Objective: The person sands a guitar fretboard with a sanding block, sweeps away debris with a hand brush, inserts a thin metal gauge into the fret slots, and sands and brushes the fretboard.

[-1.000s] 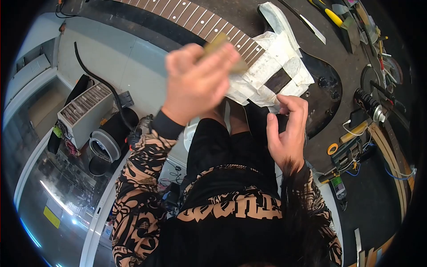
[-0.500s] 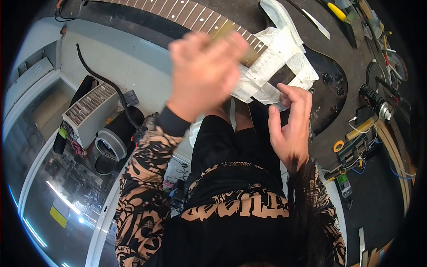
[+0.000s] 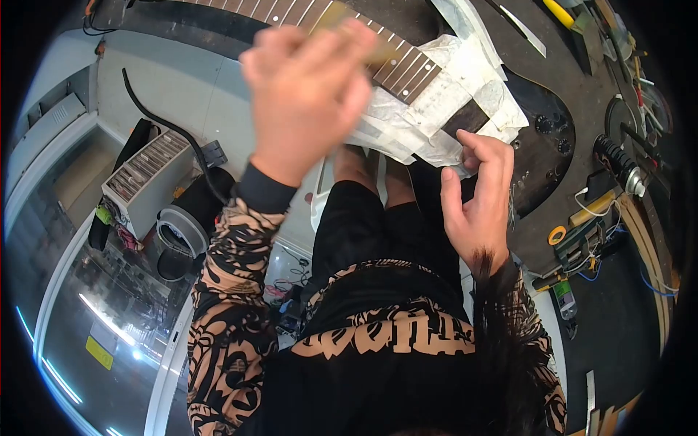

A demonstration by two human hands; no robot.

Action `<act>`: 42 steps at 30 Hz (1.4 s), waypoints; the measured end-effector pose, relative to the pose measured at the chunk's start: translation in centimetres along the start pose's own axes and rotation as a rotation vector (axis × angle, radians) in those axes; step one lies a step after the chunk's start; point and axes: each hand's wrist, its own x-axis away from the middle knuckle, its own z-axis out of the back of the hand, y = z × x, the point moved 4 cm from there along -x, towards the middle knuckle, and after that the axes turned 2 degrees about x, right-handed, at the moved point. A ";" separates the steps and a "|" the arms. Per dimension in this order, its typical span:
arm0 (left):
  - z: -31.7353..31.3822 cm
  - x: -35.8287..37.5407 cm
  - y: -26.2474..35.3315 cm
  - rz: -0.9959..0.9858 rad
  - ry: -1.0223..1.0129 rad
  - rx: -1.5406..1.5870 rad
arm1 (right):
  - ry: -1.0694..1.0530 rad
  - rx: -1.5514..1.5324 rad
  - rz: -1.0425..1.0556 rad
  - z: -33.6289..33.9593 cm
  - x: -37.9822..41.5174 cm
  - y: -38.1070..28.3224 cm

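Observation:
A dark guitar lies across the workbench, its body partly covered with white masking tape and paper. Its brown fretboard has metal frets and pale dots. Over the fretboard, my left hand is blurred by motion, fingers bent round a flat yellowish piece that lies against the frets. My right hand rests at the lower edge of the taped body, near the dark pickup opening. Its thumb and fingers are apart, with nothing between them.
On the bench at the right are a black spray can, an orange tape roll and a yellow-handled tool. A white box and a black bin stand at the left. A green-labelled bottle is lower right.
My left hand has moved up and left along the fretboard with the yellowish piece, uncovering the frets near the tape. My right hand has barely moved.

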 end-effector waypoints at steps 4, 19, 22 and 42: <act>-0.6 0.9 4.5 -0.080 -0.060 0.159 | -0.015 0.067 0.030 -0.1 -0.5 0.0; 0.8 -0.3 -1.9 0.041 -0.022 -0.014 | 0.113 0.184 0.048 -1.6 -1.1 -2.0; -0.6 1.4 5.1 -0.108 -0.078 0.234 | 0.144 0.165 -0.006 -2.5 -0.6 -1.6; -0.4 3.6 2.4 -0.015 -0.012 0.102 | 0.091 0.129 0.090 -2.2 -1.0 -0.1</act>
